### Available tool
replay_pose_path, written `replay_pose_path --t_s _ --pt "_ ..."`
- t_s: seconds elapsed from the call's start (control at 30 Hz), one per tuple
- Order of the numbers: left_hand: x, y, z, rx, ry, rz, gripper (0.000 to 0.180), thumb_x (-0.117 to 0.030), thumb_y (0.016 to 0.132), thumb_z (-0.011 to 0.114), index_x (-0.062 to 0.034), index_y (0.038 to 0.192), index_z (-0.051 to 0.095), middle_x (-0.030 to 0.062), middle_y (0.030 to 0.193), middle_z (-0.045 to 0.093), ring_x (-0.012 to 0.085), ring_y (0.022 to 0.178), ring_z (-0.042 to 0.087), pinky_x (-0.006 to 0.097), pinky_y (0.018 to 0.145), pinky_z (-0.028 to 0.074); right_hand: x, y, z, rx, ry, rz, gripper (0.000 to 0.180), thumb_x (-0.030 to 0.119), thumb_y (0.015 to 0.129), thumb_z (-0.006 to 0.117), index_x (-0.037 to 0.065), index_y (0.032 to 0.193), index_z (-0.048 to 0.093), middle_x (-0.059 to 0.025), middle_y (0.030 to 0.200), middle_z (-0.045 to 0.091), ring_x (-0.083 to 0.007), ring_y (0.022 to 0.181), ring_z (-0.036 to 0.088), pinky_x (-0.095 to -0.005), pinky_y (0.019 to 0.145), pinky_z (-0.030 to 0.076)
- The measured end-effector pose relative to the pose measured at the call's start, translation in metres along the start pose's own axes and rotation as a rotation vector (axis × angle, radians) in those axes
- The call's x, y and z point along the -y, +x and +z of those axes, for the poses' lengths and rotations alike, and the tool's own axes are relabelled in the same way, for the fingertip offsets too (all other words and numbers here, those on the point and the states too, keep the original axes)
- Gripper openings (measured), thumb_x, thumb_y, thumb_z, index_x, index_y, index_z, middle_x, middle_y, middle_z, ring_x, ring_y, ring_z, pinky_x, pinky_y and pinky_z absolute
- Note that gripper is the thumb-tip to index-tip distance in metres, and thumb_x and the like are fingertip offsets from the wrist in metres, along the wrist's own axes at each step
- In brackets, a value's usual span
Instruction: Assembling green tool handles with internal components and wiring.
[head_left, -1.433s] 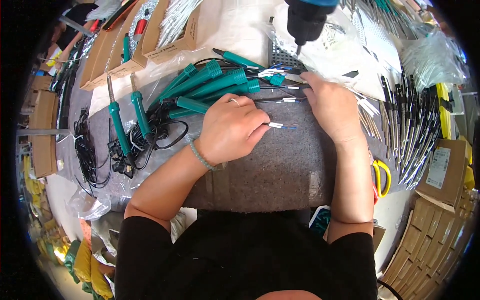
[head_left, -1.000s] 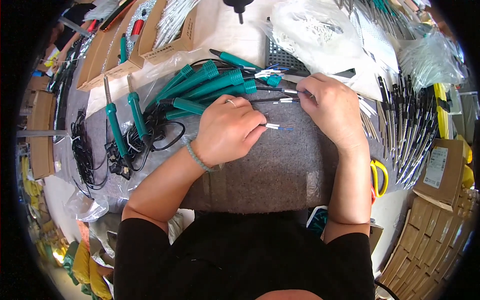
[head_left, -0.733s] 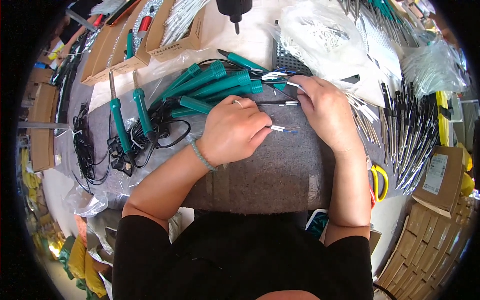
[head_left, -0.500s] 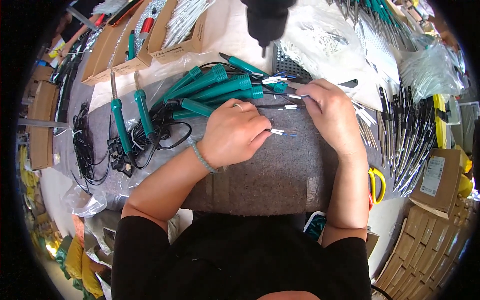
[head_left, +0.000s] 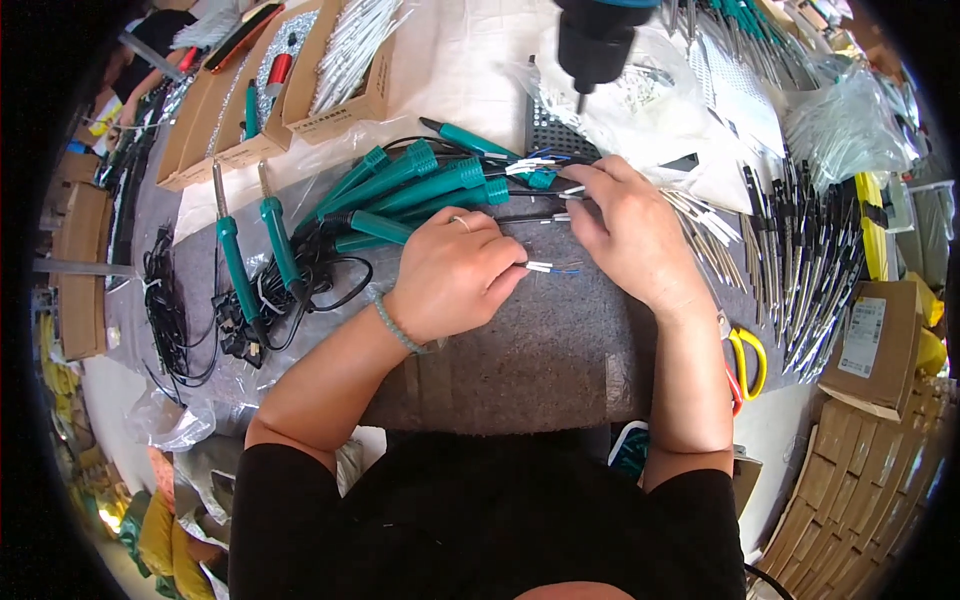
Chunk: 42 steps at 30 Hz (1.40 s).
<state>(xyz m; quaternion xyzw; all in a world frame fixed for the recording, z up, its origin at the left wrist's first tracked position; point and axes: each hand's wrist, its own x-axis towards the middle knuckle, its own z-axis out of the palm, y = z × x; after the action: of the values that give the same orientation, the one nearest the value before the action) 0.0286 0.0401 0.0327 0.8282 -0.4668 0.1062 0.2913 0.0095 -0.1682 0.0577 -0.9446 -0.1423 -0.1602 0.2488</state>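
One black cable with white-sleeved wire ends (head_left: 539,267): pinched in left hand (head_left: 455,272), over grey fabric cover (head_left: 520,360), near green tapered plastic handles (head_left: 437,184). Right hand (head_left: 630,228): at neighbouring white-sleeved black leads (head_left: 571,191); grip unclear.

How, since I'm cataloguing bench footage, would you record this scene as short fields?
Left hand: pinching a black cable near its white-sleeved wire ends
Right hand: thumb and finger at other white-sleeved ends; grip unclear
Green handles: clustered beyond the left hand
Metal-shafted green tools: two, on the left
Scissors: yellow-and-red handles, right of the right forearm
Open cardboard box: white sticks inside, far left
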Motion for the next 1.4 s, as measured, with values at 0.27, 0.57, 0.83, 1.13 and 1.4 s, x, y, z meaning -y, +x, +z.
replay_pose_path --t_s 0.27,0.57,0.83,1.13,1.4 --pt "-0.003 0.006 0.008 0.020 0.010 0.054 0.014 -0.006 0.072 0.073 -0.0070 0.082 0.063 0.0100 0.078 0.062 0.0300 0.080 0.059 0.040 0.075 0.045 -0.021 -0.001 0.029 0.152 -0.056 0.172 0.011 0.014 0.073 0.061 0.006 0.081 0.064 -0.0167 0.083 0.065 -0.0358 0.081 0.064 -0.0468 0.069 0.052" --pt "0.009 -0.003 0.015 0.070 -0.013 -0.005 0.012 -0.001 0.080 0.069 -0.0001 0.090 0.063 0.0124 0.084 0.061 0.0269 0.075 0.057 0.036 0.070 0.046 -0.023 0.005 0.030 0.161 -0.106 0.121 0.013 0.015 0.067 0.063 0.010 0.076 0.071 -0.0116 0.078 0.069 -0.0323 0.077 0.067 -0.0433 0.062 0.053" --pt "0.006 -0.002 0.007 0.067 0.040 0.015 0.010 -0.002 0.077 0.069 -0.0023 0.085 0.063 0.0119 0.081 0.060 0.0291 0.075 0.057 0.039 0.072 0.044 -0.018 0.009 0.047 0.119 -0.104 0.285 0.012 0.017 0.071 0.064 0.010 0.077 0.071 -0.0107 0.079 0.069 -0.0317 0.075 0.067 -0.0444 0.061 0.052" --pt "-0.005 0.004 0.006 -0.019 0.010 -0.020 0.013 -0.007 0.069 0.072 -0.0064 0.079 0.062 0.0101 0.075 0.060 0.0306 0.078 0.058 0.041 0.075 0.043 -0.012 0.000 0.029 0.147 -0.042 0.217 0.016 0.022 0.075 0.066 0.007 0.078 0.066 -0.0124 0.084 0.064 -0.0323 0.082 0.065 -0.0435 0.067 0.052" --pt "0.000 0.004 0.003 -0.023 -0.009 0.035 0.014 -0.012 0.065 0.074 -0.0111 0.074 0.063 0.0062 0.067 0.058 0.0255 0.070 0.058 0.039 0.066 0.042 -0.014 -0.001 0.029 0.190 -0.225 0.207 0.013 0.017 0.077 0.060 0.011 0.088 0.065 -0.0081 0.094 0.065 -0.0308 0.082 0.065 -0.0419 0.066 0.053"
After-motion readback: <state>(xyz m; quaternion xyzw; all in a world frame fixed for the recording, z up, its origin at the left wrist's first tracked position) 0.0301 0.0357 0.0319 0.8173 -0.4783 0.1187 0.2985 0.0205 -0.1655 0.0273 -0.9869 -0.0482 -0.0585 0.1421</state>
